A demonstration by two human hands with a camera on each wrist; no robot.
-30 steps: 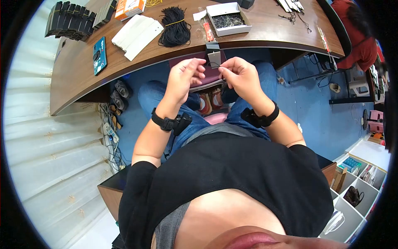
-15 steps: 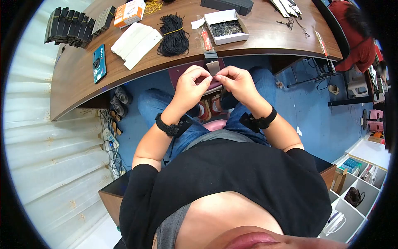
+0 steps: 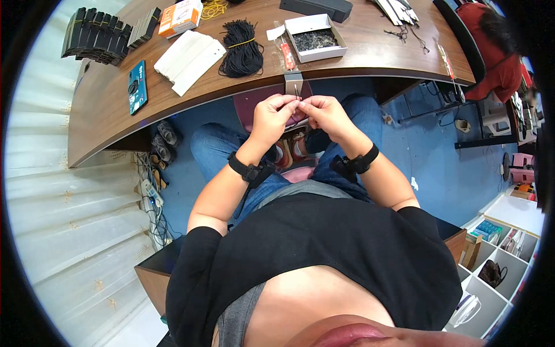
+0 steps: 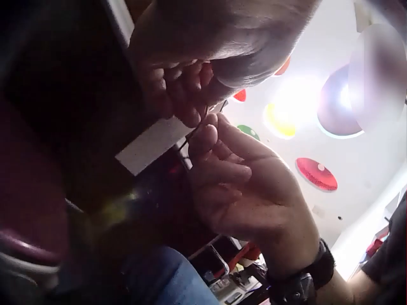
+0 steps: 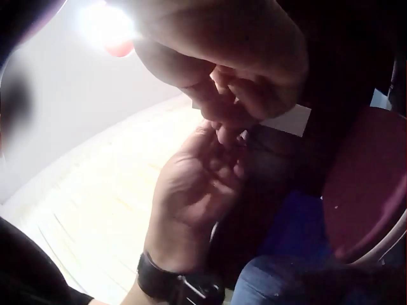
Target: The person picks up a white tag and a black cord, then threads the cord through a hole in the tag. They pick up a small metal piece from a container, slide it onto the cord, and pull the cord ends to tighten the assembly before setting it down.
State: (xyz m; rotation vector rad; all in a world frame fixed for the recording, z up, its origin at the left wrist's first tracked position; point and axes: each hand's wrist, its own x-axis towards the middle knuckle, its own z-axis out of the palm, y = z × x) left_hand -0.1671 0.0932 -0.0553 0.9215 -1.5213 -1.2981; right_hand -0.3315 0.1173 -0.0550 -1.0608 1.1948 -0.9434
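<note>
In the head view, my left hand and right hand meet fingertip to fingertip in front of the table edge. Thumbs and index fingers of both pinch a thin black cord, a short length of which shows between them in the left wrist view. Just beyond the fingertips a grey plate hangs from the table edge, a thin pin-like piece in front of it. A bundle of black cords, tied with a yellow band, lies on the table past my left hand.
On the wooden table are white strips, a blue packet, an orange-and-white box, stacked black pieces, a red-handled tool and an open white box of small dark bits. Another person sits at the right.
My hands, apart a second ago, have come together at the cord. The left hand moved right and now pinches it too. Both hands then shifted slightly toward the grey plate.
</note>
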